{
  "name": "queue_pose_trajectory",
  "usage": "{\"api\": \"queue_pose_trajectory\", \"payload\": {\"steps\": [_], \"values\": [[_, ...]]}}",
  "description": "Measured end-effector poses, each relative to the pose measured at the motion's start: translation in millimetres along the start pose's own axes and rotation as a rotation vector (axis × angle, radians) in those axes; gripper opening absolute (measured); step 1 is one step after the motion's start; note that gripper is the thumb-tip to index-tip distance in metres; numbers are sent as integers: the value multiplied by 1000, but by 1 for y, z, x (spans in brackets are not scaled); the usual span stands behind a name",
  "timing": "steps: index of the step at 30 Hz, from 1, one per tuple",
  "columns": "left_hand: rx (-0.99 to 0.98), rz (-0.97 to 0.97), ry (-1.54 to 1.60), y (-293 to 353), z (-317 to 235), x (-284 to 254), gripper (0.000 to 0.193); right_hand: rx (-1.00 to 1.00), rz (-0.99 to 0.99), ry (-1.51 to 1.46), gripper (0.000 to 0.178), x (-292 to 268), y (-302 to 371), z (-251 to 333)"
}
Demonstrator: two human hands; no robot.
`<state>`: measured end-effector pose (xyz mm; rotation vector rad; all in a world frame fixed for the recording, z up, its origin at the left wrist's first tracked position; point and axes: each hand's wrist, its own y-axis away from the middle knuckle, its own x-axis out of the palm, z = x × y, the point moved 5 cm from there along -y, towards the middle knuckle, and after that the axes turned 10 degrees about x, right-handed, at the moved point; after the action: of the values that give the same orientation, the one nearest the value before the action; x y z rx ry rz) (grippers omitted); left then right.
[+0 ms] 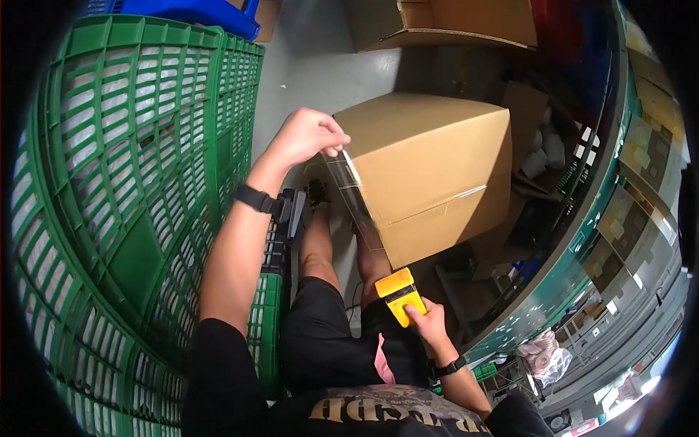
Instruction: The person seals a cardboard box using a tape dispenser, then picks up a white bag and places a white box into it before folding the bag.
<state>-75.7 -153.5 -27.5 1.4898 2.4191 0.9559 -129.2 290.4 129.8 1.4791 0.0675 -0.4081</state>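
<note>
A brown cardboard box stands in front of me, tilted in the view, with a seam across its near side. My left hand is closed in a pinch at the box's left corner, on the end of a strip of clear tape. The strip runs down beside the box's left edge toward a yellow tape dispenser. My right hand is wrapped around that dispenser, thumb on its face, just below the box's lower corner.
Tall green plastic crates stand along my left. An open cardboard box lies at the far side. A long green-edged table curves along my right, with clutter beneath it. A blue crate shows at the far left.
</note>
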Motion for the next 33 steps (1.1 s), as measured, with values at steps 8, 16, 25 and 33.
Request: {"api": "queue_pose_trajectory", "payload": {"steps": [8, 16, 25, 33], "values": [[2, 9, 39, -37, 21, -15, 15, 22, -13, -55, 34, 2, -7, 26], [-35, -5, 50, -45, 46, -14, 15, 60, 1, -53, 32, 10, -16, 20], [41, -41, 12, -34, 26, -17, 14, 59, 40, -48, 30, 7, -5, 29], [69, -37, -82, -31, 8, -18, 13, 36, 52, -75, 30, 10, -8, 25]]}}
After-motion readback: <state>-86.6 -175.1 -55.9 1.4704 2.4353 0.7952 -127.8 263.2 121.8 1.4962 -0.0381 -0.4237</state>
